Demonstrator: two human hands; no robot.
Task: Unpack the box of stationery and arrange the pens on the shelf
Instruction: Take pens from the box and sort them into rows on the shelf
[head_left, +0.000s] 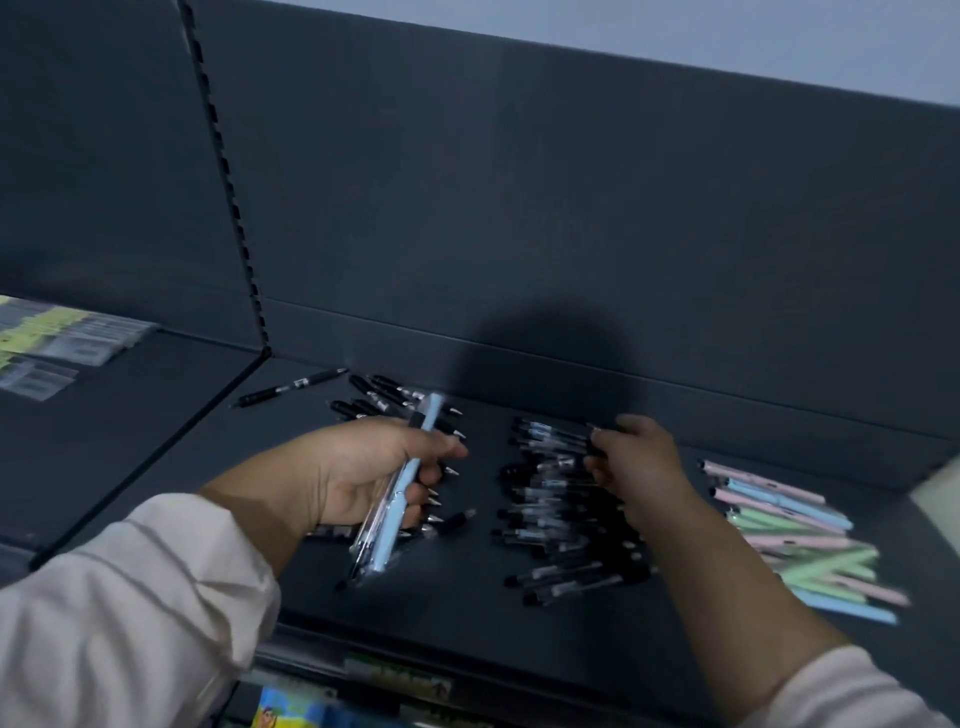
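Pens (566, 577) lie grouped on the shelf (467, 618): black pens (387, 397) at 10 o'clock beside the left hand (363, 467) gripping a light-blue pen (389, 535), clear pens (545, 491) at centre under the right hand (641, 467) (too blurred to tell its grip), pastel pens (795, 530) at 3 o'clock.

A: What is in the left hand (374, 467)?
B: It grips a light blue pen (410, 478) with a clear pen (366, 535) alongside, both slanting over the dark shelf (457, 618).
A: And the right hand (639, 462)?
B: It lies over the heap of clear-barrelled pens (550, 509), fingers curled at the far end; blur hides whether they pinch one.
A: Anything else?
B: Black pens (384, 397) lie beyond the left hand, a single black pen (291, 387) apart near the corner, pastel pens (789, 525) at the far right. Packets (67, 338) lie on the neighbouring shelf, left.
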